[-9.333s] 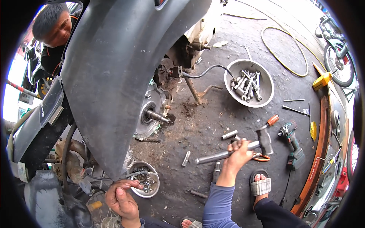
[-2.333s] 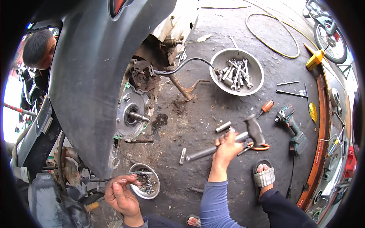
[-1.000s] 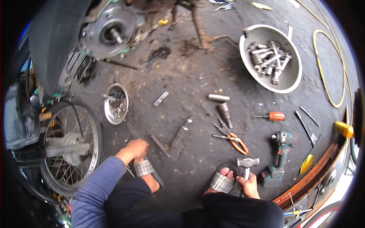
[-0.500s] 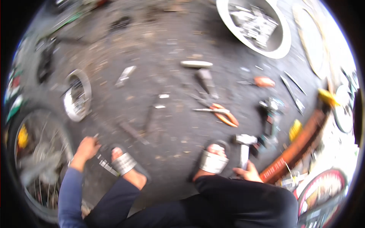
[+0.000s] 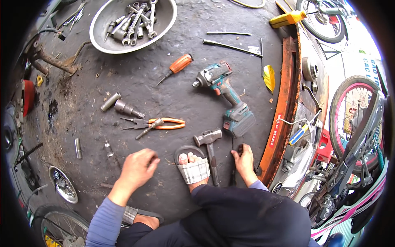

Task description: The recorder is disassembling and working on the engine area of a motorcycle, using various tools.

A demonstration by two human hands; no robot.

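Note:
My left hand [image 5: 138,169] hovers over the floor at lower left, its fingers curled and the thumb near the index finger; anything inside is hidden. To the right of my foot, my right hand [image 5: 245,164] reaches down with thumb and fingers apart. Its thumb is beside a thin dark tool with a black handle [image 5: 233,178]; contact is unclear. A hammer [image 5: 210,150] lies between that tool and my sandal [image 5: 192,171]. Just ahead rests a teal and black cordless impact wrench [image 5: 226,94]. Orange-handled pliers [image 5: 170,123] lie with a metal socket piece [image 5: 149,128] across them.
A metal basin [image 5: 96,37] holds wrenches and sockets. An orange-handled screwdriver [image 5: 180,64], metal rods [image 5: 232,47] and loose sockets [image 5: 128,108] lie about. An orange steel beam [image 5: 284,103] borders the right, with a bicycle wheel [image 5: 335,103] beyond. A small metal dish [image 5: 73,193] sits at left.
The view has swung to the right and sharpened. My left hand is now raised and nearer the middle. My right hand has moved from the hammer's handle to the dark tool beside it.

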